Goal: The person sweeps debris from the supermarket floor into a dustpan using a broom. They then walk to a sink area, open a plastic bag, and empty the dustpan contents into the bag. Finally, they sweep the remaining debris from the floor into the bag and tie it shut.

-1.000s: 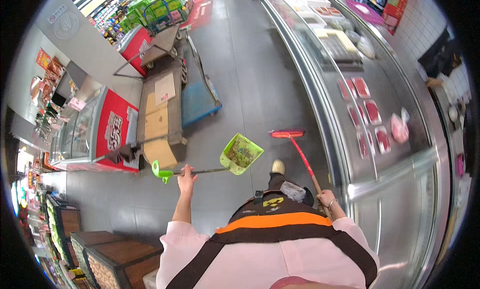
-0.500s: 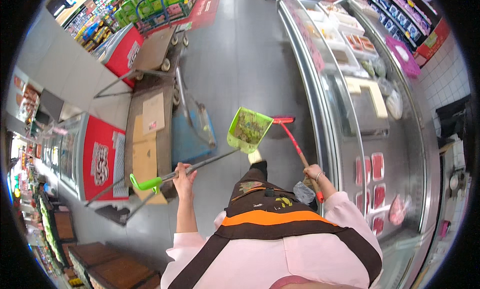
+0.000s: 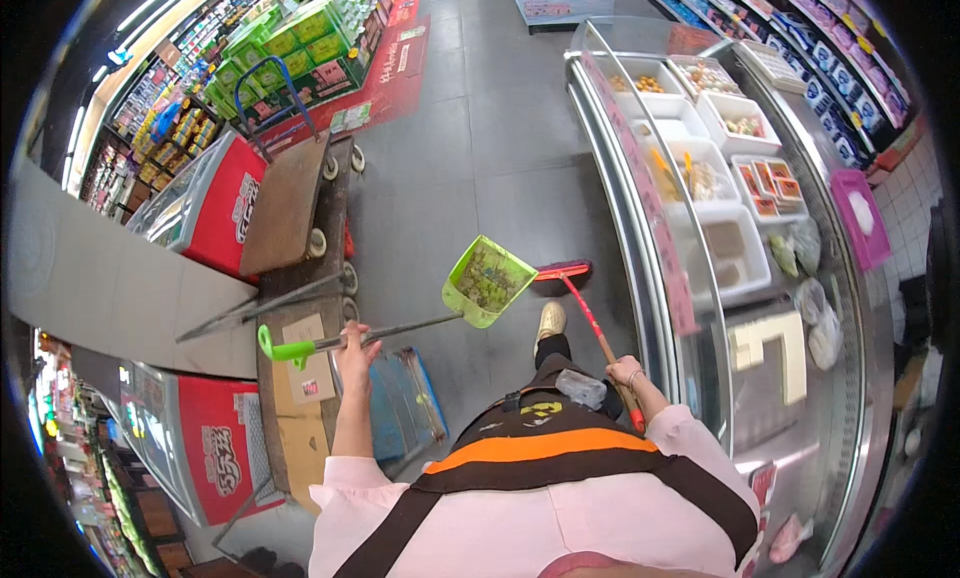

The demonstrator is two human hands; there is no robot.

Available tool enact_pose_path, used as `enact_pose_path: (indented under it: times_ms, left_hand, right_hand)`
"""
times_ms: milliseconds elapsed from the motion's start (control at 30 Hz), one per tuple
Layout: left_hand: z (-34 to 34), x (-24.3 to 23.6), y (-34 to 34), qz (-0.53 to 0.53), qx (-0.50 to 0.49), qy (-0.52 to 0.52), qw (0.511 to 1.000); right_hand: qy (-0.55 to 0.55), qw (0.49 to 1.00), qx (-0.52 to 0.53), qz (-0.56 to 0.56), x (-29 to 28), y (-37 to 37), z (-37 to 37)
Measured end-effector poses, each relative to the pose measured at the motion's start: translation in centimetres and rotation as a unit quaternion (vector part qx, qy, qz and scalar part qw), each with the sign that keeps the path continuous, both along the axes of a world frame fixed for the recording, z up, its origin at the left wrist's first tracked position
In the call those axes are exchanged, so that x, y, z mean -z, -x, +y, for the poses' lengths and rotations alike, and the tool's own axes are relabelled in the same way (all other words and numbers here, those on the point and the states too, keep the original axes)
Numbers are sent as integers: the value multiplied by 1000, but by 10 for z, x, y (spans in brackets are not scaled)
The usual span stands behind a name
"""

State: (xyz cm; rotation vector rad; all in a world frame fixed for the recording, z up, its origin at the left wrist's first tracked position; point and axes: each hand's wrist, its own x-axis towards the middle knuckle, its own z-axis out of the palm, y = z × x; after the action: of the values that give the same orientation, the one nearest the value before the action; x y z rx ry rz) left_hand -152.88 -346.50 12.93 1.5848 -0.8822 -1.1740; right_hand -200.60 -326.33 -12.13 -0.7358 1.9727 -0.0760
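One green dustpan (image 3: 466, 306), one red broom (image 3: 593, 328), both out over grey floor (image 3: 430, 208), ahead of person (image 3: 500, 513). Left hand (image 3: 355, 356): fingers clamped round pan's dark shaft (image 3: 415, 328), green grip (image 3: 291, 352) jutting out beyond hand to left. Pan holds dirt (image 3: 490, 280); whether it touches floor, cannot tell. Right hand (image 3: 627, 370): fingers wrapped round broom handle (image 3: 600, 342), near top end. Broom head (image 3: 562, 273) just beside pan's right corner, contact unclear. Pale shoe (image 3: 551, 321) near both. Glass-sided display case (image 3: 628, 238) along right, white food trays (image 3: 675, 116) inside; blue platform trolley (image 3: 405, 403) on left.
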Motion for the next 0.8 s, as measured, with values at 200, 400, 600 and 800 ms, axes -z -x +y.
enact_pose_path:
  times_ms: [200, 400, 600, 800]
  left_hand:
    - [-145, -14, 24, 17, -80, 1, 997]
    - [-267, -1, 47, 4, -183, 17, 983]
    - [-460, 40, 65, -6, -231, -1, 973]
    - [-729, 39, 120, -68, -157, -19, 985]
  right_hand:
    - [5, 1000, 2, -7, -5, 68, -263]
    - [-28, 999, 8, -20, -2, 132, -500]
    - [-12, 1000, 4, -12, 60, 193, -705]
    - [32, 999, 23, -8, 22, 231, -864]
